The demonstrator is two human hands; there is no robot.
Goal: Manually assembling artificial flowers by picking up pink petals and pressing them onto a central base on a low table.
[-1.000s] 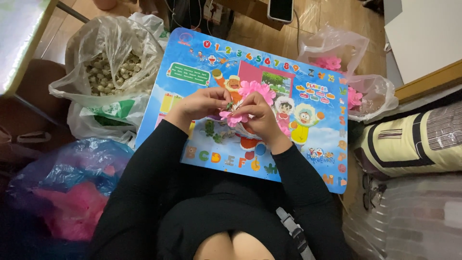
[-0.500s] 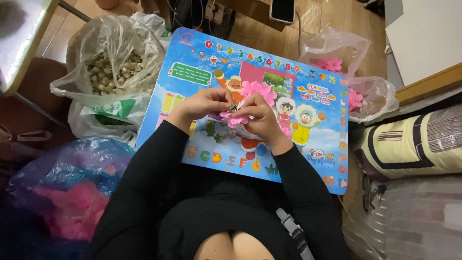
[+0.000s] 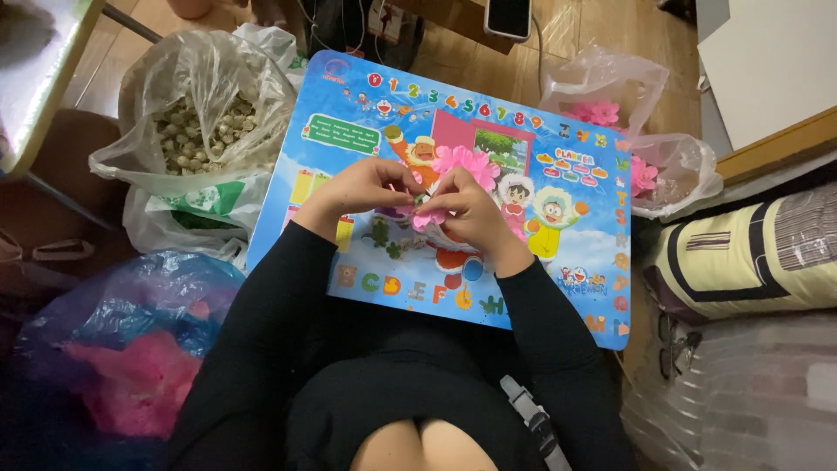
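Centre frame: left hand [image 3: 362, 187] and right hand [image 3: 466, 209], each grip closed on pink flower [image 3: 462, 166], over blue cartoon surface [image 3: 558, 288]. Bag of pale pieces [image 3: 205, 131] upper left.

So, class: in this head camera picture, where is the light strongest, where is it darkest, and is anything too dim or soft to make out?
Head view: light falls brightest on the cartoon board and the clear bag of pale beads, with glare on its plastic; the lower left corner around the blue bag is dark and murky; both hands, left hand and right hand, with the pink flower, are reasonably sharp, though small parts between the fingers blur.
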